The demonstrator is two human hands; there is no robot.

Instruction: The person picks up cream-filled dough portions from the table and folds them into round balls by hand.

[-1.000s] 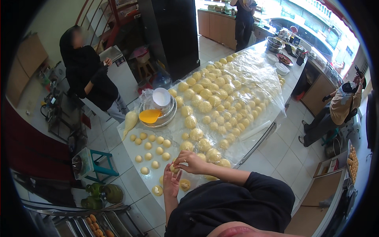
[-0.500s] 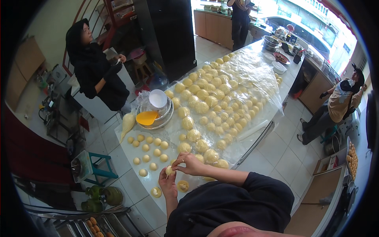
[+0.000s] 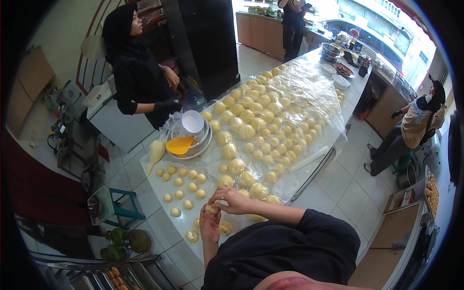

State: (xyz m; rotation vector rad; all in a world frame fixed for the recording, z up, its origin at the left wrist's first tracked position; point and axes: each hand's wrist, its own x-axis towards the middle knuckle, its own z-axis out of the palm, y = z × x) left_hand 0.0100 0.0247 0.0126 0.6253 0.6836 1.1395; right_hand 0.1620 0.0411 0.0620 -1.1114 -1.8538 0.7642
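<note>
Between my two hands is a small piece of pale yellow dough (image 3: 211,209). My left hand (image 3: 210,227) holds it from below with its fingers closed round it. From the right, the fingertips of my right hand (image 3: 233,200) pinch its upper edge. Beside my left hand lie flattened dough rounds, one with white filling (image 3: 192,236) and another filled round (image 3: 225,228) partly by my wrist. A third round (image 3: 196,223) is half hidden behind my left hand. Smooth little dough balls (image 3: 187,205) sit in loose rows just beyond.
Plastic sheet (image 3: 309,101) covers many large and small dough balls across the table. A filled piping bag (image 3: 156,152) and a metal bowl with an orange scraper (image 3: 180,145) stand at the left edge. A co-worker (image 3: 140,72) stands beyond them; others are farther off.
My hands have shifted slightly down and right with the dough, uncovering part of a flat round. The co-worker at the left has moved right, closer to the table, and lowered their hands.
</note>
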